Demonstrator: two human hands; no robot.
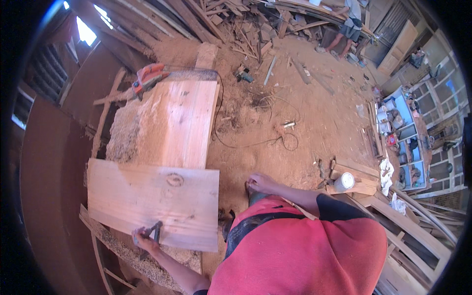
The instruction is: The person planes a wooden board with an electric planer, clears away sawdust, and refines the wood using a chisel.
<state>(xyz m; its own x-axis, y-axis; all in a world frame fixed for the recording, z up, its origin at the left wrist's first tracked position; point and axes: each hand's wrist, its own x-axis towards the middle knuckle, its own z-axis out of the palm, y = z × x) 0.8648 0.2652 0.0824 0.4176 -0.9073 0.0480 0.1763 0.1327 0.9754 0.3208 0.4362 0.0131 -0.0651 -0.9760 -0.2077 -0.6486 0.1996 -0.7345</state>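
Observation:
A wide pale board (157, 196) with a dark knot lies across the near end of the workbench. At its front edge my left hand (142, 238) is closed round a dark angled tool (156, 230), whose exact kind I cannot make out. Part of that tool rests over the board. My right hand (260, 183) is held in front of my body, right of the board and apart from it. Its fingers are curled, and what they hold, if anything, is hidden.
Beyond the board, another plank (189, 128) lies beside heaped wood shavings (125, 132). A red power planer (150, 77) sits at the bench's far end, its black cord (236, 146) trailing over the floor. A white tub (345, 181) stands at right; a person (351, 24) is far off.

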